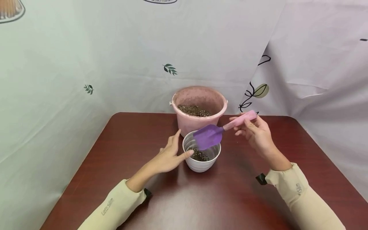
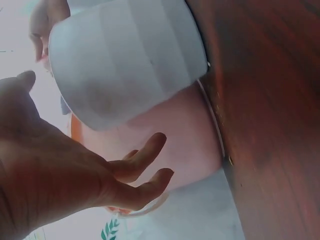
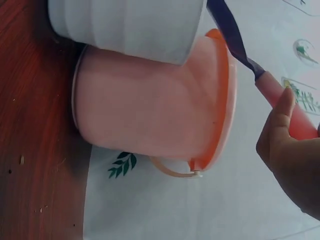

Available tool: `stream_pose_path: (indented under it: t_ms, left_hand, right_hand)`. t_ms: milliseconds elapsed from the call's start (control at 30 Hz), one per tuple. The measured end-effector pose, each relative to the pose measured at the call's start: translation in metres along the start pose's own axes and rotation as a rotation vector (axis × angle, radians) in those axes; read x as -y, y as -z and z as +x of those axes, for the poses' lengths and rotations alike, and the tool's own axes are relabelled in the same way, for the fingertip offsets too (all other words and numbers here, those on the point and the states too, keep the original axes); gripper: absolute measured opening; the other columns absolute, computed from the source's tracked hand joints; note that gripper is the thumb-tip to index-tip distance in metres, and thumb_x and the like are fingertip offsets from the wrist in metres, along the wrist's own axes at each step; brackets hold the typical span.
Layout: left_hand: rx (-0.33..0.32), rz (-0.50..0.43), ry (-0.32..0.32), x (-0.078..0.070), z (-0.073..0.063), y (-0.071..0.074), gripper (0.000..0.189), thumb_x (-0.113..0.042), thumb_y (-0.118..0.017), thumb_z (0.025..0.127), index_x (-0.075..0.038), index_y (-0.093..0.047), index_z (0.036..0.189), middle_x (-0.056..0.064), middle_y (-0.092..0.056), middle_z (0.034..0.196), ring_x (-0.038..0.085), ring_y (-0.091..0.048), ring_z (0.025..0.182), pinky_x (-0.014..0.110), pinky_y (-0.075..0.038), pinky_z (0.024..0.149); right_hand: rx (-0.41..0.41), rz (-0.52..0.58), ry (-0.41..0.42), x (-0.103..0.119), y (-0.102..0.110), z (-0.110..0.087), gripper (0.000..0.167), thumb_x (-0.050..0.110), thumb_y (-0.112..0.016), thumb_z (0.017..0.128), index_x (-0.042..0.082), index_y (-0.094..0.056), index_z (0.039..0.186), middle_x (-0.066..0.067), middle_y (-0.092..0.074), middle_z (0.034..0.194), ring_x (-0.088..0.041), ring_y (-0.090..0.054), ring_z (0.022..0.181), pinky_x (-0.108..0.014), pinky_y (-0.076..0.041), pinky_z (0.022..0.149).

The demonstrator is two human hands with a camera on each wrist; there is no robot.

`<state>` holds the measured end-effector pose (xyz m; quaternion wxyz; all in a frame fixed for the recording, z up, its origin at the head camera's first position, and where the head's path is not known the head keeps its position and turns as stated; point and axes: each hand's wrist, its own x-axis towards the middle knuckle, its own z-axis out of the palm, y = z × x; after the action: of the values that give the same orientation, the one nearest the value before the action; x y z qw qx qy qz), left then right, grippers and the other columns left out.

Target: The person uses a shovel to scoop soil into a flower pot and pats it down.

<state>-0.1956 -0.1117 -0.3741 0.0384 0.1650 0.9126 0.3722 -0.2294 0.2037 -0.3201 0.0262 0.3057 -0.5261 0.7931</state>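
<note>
A small garden trowel (image 1: 208, 136) with a purple blade and pink handle is in my right hand (image 1: 258, 134), thumb and fingers gripping the handle. Its blade hangs tilted over the white ribbed pot (image 1: 200, 166), which holds some dark soil (image 1: 199, 155) at the bottom. Beside the pot's left side, my left hand (image 1: 168, 156) is spread with fingers extended, the thumb over the near rim. In the left wrist view the fingers (image 2: 150, 150) stand apart from the white pot (image 2: 125, 60). Right behind the pot stands a pink bucket (image 1: 198, 122) partly filled with soil (image 1: 193, 110).
The dark red wooden table (image 1: 138, 137) carries the pot and bucket. A white cloth backdrop (image 1: 129, 48) with leaf prints hangs behind and at both sides. The bucket's handle (image 3: 172, 172) hangs down its side in the right wrist view. Soil crumbs (image 3: 42, 207) lie on the tabletop.
</note>
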Motion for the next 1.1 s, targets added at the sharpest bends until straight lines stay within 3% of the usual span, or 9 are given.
stream_pose_path:
  t_ms: [100,233,400,500,600,800,867,1033,1100]
  left_hand:
    - [-0.036,-0.021,0.004,0.004,0.001,0.004,0.093,-0.061,-0.052,0.095,-0.015,-0.003,0.16,0.021,-0.022,0.157,0.039,-0.049,0.13,0.076,-0.017,0.103]
    - [-0.08,-0.051,-0.008,0.003,0.006,0.016,0.086,-0.053,-0.053,0.098,-0.015,-0.006,0.159,0.022,-0.028,0.153,0.04,-0.049,0.128,0.067,-0.028,0.106]
    - [-0.165,-0.113,-0.079,-0.001,0.014,0.039,0.081,-0.041,-0.057,0.099,-0.012,-0.011,0.159,0.023,-0.031,0.151,0.04,-0.047,0.13,0.055,-0.042,0.102]
    - [-0.219,-0.144,-0.101,-0.006,0.019,0.054,0.079,-0.038,-0.058,0.099,-0.012,-0.014,0.159,0.021,-0.031,0.152,0.039,-0.048,0.13,0.054,-0.044,0.099]
    - [-0.251,-0.187,-0.084,-0.012,0.026,0.062,0.077,-0.037,-0.058,0.1,-0.013,-0.014,0.159,0.021,-0.029,0.155,0.04,-0.049,0.13,0.054,-0.044,0.1]
    - [-0.255,-0.343,-0.065,-0.023,0.051,0.056,0.079,-0.029,-0.056,0.101,-0.008,-0.005,0.159,0.026,-0.018,0.158,0.042,-0.05,0.128,0.05,-0.043,0.103]
    - [-0.259,-0.372,-0.066,-0.025,0.058,0.052,0.081,-0.028,-0.054,0.102,-0.004,-0.001,0.158,0.026,-0.01,0.161,0.039,-0.041,0.136,0.047,-0.037,0.109]
    - [-0.271,-0.338,-0.035,-0.026,0.064,0.042,0.086,-0.033,-0.052,0.102,-0.002,0.006,0.156,0.021,0.005,0.163,0.029,-0.001,0.15,0.044,-0.011,0.119]
    - [-0.27,-0.333,-0.025,-0.026,0.066,0.04,0.085,-0.034,-0.052,0.102,-0.003,0.006,0.156,0.021,0.006,0.163,0.028,0.003,0.15,0.044,-0.009,0.12]
  right_hand:
    - [-0.063,0.059,-0.013,0.003,0.001,0.0,0.024,0.008,-0.041,0.106,-0.004,-0.06,0.112,-0.02,-0.071,0.11,-0.021,-0.07,0.085,-0.029,-0.057,0.071]
    - [-0.149,0.162,0.002,0.009,0.001,0.006,0.025,0.011,-0.044,0.105,-0.007,-0.061,0.108,-0.022,-0.071,0.108,-0.024,-0.071,0.083,-0.03,-0.058,0.069]
    - [-0.184,0.225,0.063,0.014,-0.001,0.023,0.031,0.008,-0.043,0.105,-0.017,-0.06,0.099,-0.026,-0.067,0.108,-0.028,-0.07,0.083,-0.031,-0.057,0.068]
    - [-0.231,0.202,0.09,0.014,-0.003,0.034,0.032,0.006,-0.044,0.105,-0.017,-0.063,0.093,-0.026,-0.068,0.105,-0.027,-0.069,0.082,-0.031,-0.057,0.067]
    - [-0.3,0.166,0.099,0.015,-0.005,0.046,0.032,0.001,-0.043,0.104,-0.017,-0.065,0.088,-0.026,-0.07,0.1,-0.026,-0.067,0.083,-0.03,-0.057,0.065]
    - [-0.458,0.093,0.119,0.01,-0.013,0.065,0.025,-0.004,-0.042,0.099,-0.011,-0.063,0.088,-0.021,-0.07,0.094,-0.022,-0.069,0.066,-0.028,-0.057,0.06]
    - [-0.482,0.054,0.113,0.005,-0.016,0.071,0.019,-0.004,-0.043,0.098,-0.006,-0.06,0.091,-0.019,-0.071,0.093,-0.021,-0.069,0.062,-0.028,-0.057,0.059]
    - [-0.468,-0.059,0.067,-0.007,-0.021,0.084,0.013,-0.002,-0.043,0.098,-0.001,-0.055,0.094,-0.015,-0.073,0.085,-0.022,-0.071,0.064,-0.027,-0.056,0.058]
    - [-0.447,-0.119,0.06,-0.01,-0.02,0.091,0.012,0.0,-0.044,0.098,-0.003,-0.056,0.094,-0.016,-0.074,0.082,-0.023,-0.072,0.066,-0.027,-0.056,0.057]
